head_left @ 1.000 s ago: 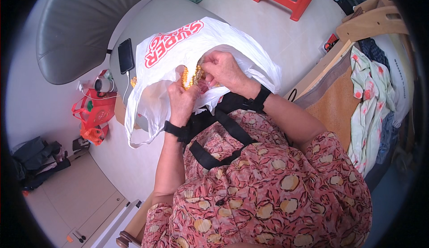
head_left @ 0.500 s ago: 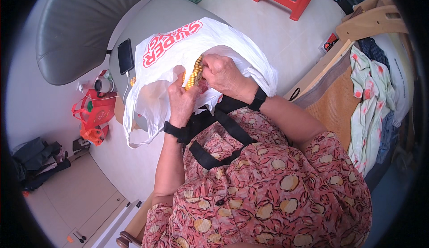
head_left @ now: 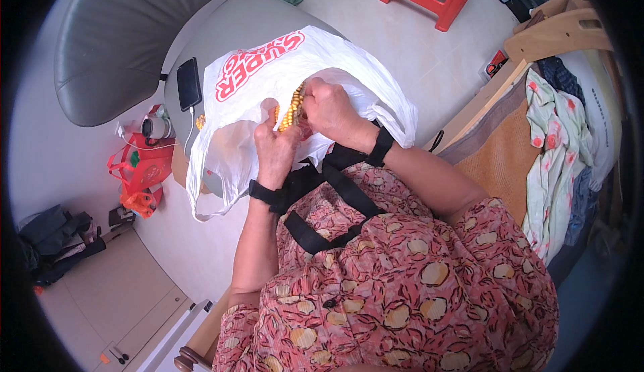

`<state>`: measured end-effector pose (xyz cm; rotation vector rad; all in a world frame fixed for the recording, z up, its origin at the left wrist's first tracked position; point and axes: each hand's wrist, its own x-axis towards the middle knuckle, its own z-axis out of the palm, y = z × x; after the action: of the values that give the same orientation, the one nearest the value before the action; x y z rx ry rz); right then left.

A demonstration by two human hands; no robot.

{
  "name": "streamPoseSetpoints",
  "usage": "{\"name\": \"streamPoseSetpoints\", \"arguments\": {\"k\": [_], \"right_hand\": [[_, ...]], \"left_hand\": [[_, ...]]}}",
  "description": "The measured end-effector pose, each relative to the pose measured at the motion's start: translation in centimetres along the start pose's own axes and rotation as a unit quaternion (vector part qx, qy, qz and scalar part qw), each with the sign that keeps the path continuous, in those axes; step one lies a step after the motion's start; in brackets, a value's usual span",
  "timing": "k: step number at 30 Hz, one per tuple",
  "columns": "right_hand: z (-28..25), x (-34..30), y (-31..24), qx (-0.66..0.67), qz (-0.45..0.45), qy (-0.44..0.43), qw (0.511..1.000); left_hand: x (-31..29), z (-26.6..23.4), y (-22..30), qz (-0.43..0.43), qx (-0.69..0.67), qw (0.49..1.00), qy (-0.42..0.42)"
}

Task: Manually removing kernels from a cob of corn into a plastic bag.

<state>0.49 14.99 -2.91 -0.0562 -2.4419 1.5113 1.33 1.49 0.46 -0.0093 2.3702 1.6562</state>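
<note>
A yellow ear of corn (head_left: 290, 114) is held tilted over the mouth of a white plastic bag (head_left: 322, 53) with red print. My left hand (head_left: 275, 147) is closed round the lower end of the corn. On the corn's right side my right hand (head_left: 330, 112) is curled, its fingertips pressed against the kernels near the upper end. Some of the corn is hidden behind the fingers and the bag's film. The bag lies spread across the seat of a grey chair (head_left: 248, 20), and its handle loop hangs down at the left.
A dark phone (head_left: 189, 85) with a white cable lies on the seat left of the bag. A red bag (head_left: 144, 161) stands on the floor at the left. A red plastic stool (head_left: 429, 0) is at the top right. A wooden-framed couch (head_left: 500, 154) with clothes is on the right.
My right hand has shifted very slightly along the corn, and its wrist has turned a little. My left hand keeps its hold almost unmoved.
</note>
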Motion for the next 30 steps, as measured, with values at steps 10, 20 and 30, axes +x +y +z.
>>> {"name": "streamPoseSetpoints", "arguments": {"k": [10, 20, 30], "right_hand": [[-0.4, 0.3, 0.7, -0.084, -0.158, -0.01, 0.984], [-1.0, 1.2, 0.6, 0.204, 0.162, -0.108, 0.959], [-2.1, 1.0, -0.4, 0.285, 0.222, -0.145, 0.921]], "left_hand": [[-0.4, -0.3, 1.2, -0.051, -0.087, 0.995, 0.003], [-0.9, -0.2, 2.6, -0.055, -0.031, 0.998, 0.012], [-0.3, -0.6, 0.8, -0.052, -0.066, 0.996, -0.015]]}}
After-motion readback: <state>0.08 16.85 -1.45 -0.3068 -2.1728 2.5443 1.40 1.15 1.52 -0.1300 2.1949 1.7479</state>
